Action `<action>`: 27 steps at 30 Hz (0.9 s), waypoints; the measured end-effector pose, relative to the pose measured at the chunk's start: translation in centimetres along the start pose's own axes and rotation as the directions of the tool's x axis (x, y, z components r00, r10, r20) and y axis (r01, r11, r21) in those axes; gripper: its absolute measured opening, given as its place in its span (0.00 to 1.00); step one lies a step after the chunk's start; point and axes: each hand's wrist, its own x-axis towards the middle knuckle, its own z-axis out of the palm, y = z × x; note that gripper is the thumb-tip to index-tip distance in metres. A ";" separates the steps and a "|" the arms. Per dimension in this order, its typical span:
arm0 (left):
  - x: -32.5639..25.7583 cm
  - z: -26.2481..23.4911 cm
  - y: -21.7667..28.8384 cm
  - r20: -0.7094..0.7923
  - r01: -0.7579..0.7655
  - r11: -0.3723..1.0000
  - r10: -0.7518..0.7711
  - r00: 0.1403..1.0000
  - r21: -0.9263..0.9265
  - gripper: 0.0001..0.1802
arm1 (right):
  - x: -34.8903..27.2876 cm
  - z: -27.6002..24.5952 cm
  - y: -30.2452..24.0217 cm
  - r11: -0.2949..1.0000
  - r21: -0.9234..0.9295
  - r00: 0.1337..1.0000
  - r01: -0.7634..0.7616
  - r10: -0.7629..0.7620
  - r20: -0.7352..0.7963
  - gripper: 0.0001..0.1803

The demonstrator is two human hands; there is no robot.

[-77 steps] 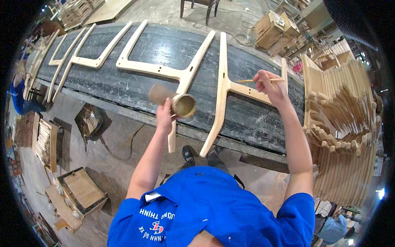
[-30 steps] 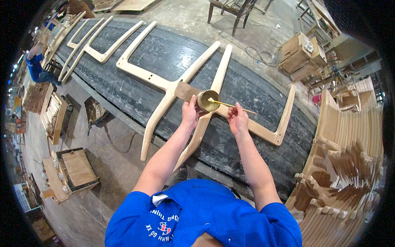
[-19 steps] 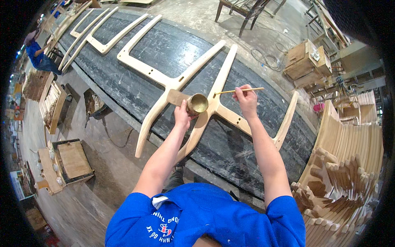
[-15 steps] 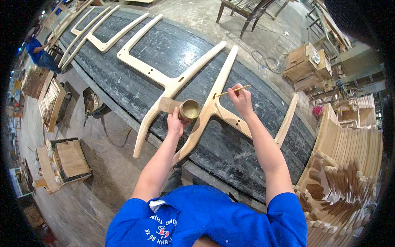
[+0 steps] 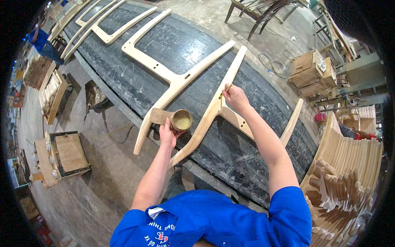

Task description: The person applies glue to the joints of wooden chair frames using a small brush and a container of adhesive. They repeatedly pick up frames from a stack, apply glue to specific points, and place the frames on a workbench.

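Left hand: at six o'clock of centre, gripping a round glue pot beside a flat wooden scrap.
Right hand: at one o'clock of the pot, pressing a thin stick onto a pale wooden frame.
Bench: dark, scratched, carrying more frames towards eleven o'clock.

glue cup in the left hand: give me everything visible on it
The cup is a small round open-topped container, tan or brownish outside, holding a pale yellowish liquid with a slight sheen. It is fixed to or resting on a flat brown board that juts to its left; the joint is not clear. The left hand grips it from below, roughly upright, above the dark workbench, between two pale wooden frame pieces. The right hand and its thin stick are apart from it.
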 end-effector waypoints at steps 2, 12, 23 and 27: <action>-0.2 0.0 0.2 0.004 0.002 1.000 -0.002 1.000 -0.008 0.17 | 0.0 0.2 0.0 0.996 0.067 0.998 -0.055 0.052 0.034 0.08; -0.6 0.1 0.3 0.073 0.051 0.999 -0.050 0.996 -0.008 0.18 | 1.2 0.7 1.1 0.972 0.177 0.980 -0.151 0.170 -0.099 0.14; 0.8 7.4 -1.3 0.056 -0.144 0.976 0.137 0.989 0.166 0.11 | -4.9 -3.2 -1.8 0.957 0.096 0.957 0.273 -0.259 -0.134 0.05; 0.4 9.5 -2.0 0.147 -0.175 0.962 0.146 0.978 0.210 0.12 | -9.5 -3.9 -4.6 0.799 0.595 0.965 0.080 0.089 -0.248 0.06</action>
